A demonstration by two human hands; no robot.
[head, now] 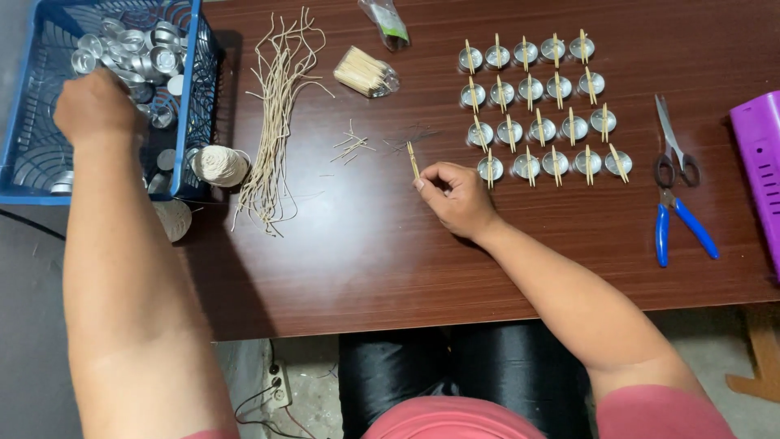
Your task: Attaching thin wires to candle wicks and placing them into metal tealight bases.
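My left hand (93, 106) reaches into a blue plastic basket (199, 89) at the table's left end, over a heap of small silver metal cups (134, 49); its fingers are hidden, so a grip cannot be seen. My right hand (455, 195) rests on the brown table (366, 244) and pinches a short wooden stick (413, 158) pointing up and away. To the right of it stand rows of several metal cups (540, 106), each with a stick laid across its rim.
A bundle of cut beige wicks (276, 106) and a ball of string (219, 165) lie beside the basket. A pack of wooden sticks (366, 71), scissors (673, 146), blue-handled pliers (678, 223) and a purple box (760, 162) are also on the table.
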